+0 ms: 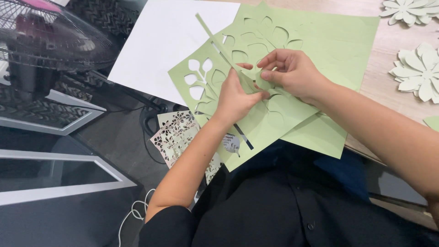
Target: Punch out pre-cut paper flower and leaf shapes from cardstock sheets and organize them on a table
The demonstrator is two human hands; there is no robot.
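Left hand (235, 97): thumb and fingers pinched together on a narrow green paper strip (218, 43), gripping it near its lower end, directly over the cut-out sheet.

Right hand (292, 73): fingertips closed on the same spot of green paper, just beside the left hand's pinch; the two hands touch at the fingertips.

Green paper strip: long and thin, long axis running diagonally. From the pinch it points up and away to the upper left, its free end standing clear over the white sheet (169, 41).

Green cut-out sheet (256, 123): pale green card with leaf-shaped and petal-shaped holes, lying flat beneath both hands, set at a slant with one corner pointing towards the person's body. A second plain green sheet (343, 41) lies under it, beyond the right hand.

Patterned lace-cut paper (176, 135): cream pieces with fine floral cut-outs, below the left wrist, partly tucked under the green sheet.

Paper flowers (418, 71): pale layered petals, well apart from the grip on the far right of the wooden table (388, 50).

Black mesh fan guard (55, 36): far left, well apart from the hands.

White cable (135, 212): on the dark floor by the left elbow.
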